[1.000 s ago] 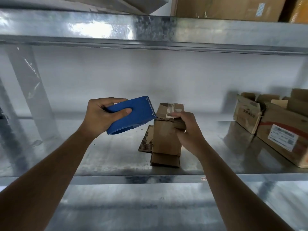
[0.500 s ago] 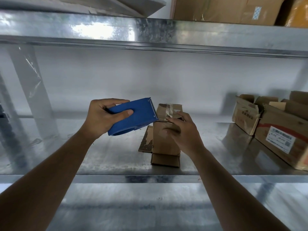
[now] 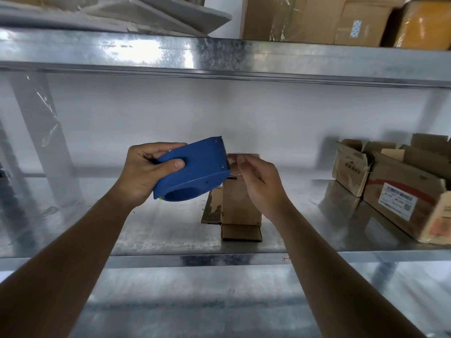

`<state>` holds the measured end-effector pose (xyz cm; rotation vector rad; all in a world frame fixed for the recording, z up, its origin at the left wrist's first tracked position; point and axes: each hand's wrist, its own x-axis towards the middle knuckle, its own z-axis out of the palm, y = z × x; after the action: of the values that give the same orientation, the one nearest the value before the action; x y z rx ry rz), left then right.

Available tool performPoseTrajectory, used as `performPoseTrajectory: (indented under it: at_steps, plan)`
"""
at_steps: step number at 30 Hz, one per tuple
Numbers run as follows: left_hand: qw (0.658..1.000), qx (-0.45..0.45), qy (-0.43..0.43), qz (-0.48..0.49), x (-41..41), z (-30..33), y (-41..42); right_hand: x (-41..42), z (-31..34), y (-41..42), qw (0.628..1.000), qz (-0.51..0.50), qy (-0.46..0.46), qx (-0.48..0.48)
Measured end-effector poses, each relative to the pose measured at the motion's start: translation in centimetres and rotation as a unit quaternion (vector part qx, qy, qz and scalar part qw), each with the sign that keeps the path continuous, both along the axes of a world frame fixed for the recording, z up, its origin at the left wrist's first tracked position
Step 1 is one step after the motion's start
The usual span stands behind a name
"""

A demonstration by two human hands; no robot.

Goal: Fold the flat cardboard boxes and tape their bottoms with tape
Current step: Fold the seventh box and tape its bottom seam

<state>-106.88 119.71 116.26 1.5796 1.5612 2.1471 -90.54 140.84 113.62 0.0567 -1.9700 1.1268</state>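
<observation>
Two hands are up at the shelf and you're right at the tape-pull. Your left hand (image 3: 148, 174) has its grip clenched round the blue tape dispenser (image 3: 195, 169), thumb across its flank, fingers over the back, serrated edge pointing right. Your right hand (image 3: 258, 181) sits at that edge, fingertips (image 3: 240, 164) pinching what looks like the loose tape end (image 3: 233, 158); it's clear film and blurred, so I can't say how firm that pinch is. Just behind and below your right hand stands the small cardboard box (image 3: 240, 203), upright on the metal shelf (image 3: 158, 230), one flap (image 3: 241, 232) splayed flat toward you and a torn corrugated piece (image 3: 211, 208) leaning at its left side. Its top is hidden behind your fingers and the dispenser, so whether the seam is fully taped I can't tell. Judging by its look, that box will be light and a bit limp, worn board that slides easily on slick steel, so brace a side wall, not the flaps, when you press tape down. The tape itself will be thin and clingy; keep it taut by the very end so it doesn't fold onto itself. Off to the right, well apart, open used cartons (image 3: 390, 184) sit on the same shelf, and more cardboard boxes (image 3: 317, 20) rest on the shelf above.
</observation>
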Motion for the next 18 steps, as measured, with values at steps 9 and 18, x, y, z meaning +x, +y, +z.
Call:
performPoseTrajectory:
  at_steps: [9,18]
  plan:
    - [0.999,-0.029,0.010,-0.022,0.3,-0.2,-1.1,2.5,2.0,-3.3,0.956,0.142,-0.137,-0.216]
    - [0.999,-0.037,0.010,-0.031,0.4,0.1,-1.7,3.5,1.7,-3.0,0.951,0.139,-0.131,-0.243]
